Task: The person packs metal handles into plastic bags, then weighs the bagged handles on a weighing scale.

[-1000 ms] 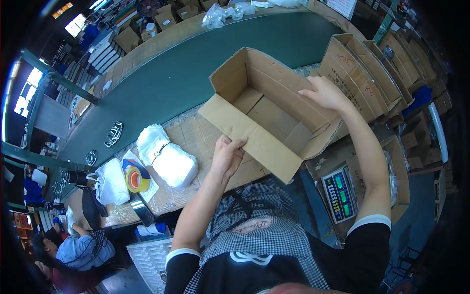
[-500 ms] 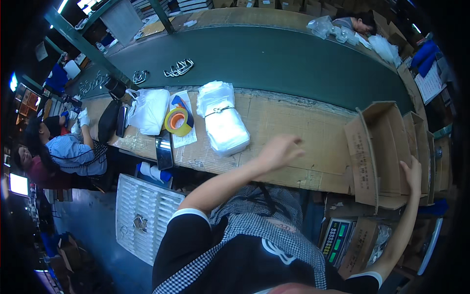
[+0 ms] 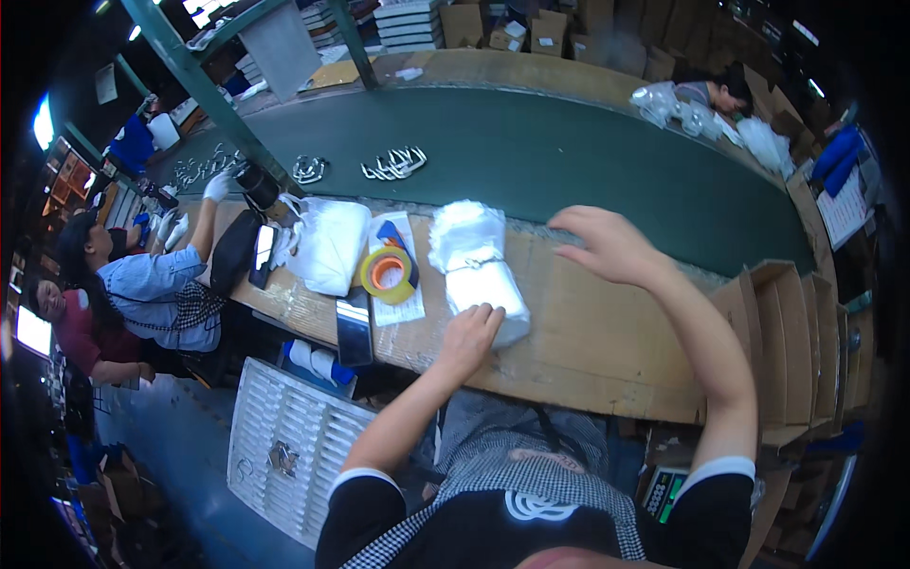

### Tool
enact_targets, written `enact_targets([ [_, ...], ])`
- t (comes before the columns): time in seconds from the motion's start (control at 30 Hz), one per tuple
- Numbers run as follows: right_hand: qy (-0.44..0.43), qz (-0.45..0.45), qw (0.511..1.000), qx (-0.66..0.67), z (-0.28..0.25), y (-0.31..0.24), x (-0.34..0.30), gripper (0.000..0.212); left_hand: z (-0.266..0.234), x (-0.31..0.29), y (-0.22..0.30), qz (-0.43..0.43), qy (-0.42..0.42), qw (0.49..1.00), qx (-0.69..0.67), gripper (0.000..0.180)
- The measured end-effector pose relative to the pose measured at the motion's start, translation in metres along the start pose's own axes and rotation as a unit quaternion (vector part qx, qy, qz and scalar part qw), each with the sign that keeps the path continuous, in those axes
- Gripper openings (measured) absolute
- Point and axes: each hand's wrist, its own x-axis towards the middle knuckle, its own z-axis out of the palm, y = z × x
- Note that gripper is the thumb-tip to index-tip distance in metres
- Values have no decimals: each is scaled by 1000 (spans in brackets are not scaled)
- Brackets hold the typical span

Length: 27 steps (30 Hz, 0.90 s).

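A bundle of clear plastic bags [image 3: 488, 284], tied around its middle, lies on the cardboard-covered bench. My left hand [image 3: 472, 339] is at its near left corner, fingers bent and pressed together on the plastic; the fingertips are partly hidden. To the right of the bundle my right hand [image 3: 607, 245] hovers over the bench near the belt's edge. Its thumb and fingers are apart with nothing between them. Left of the bundle sit a roll of yellow tape [image 3: 389, 275] on a paper sheet, a phone [image 3: 354, 330] and a white plastic bag [image 3: 332, 245].
Open cardboard boxes [image 3: 791, 341] stand nested at the bench's right end. Beyond the bench runs a green conveyor belt [image 3: 531, 142] with curved metal handles [image 3: 394, 163] on it. Co-workers are at the left and far right. A white slatted crate [image 3: 294, 446] is below left.
My right hand has left the box at the right and swung in over the bench. My left hand has moved back left onto the bag bundle. The view has shifted too.
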Motion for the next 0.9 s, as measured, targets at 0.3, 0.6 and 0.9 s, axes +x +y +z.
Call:
enact_targets([
  [0.3,24,43,995,87,188,40,246,45,39,-22,-17,-68,172,960,-210,19],
  [0.6,5,129,990,57,256,14,362,36,52,-36,-34,-75,157,959,-224,22],
  [0.9,18,232,971,-57,283,32,392,33,79,-47,-2,-41,105,931,-348,22],
])
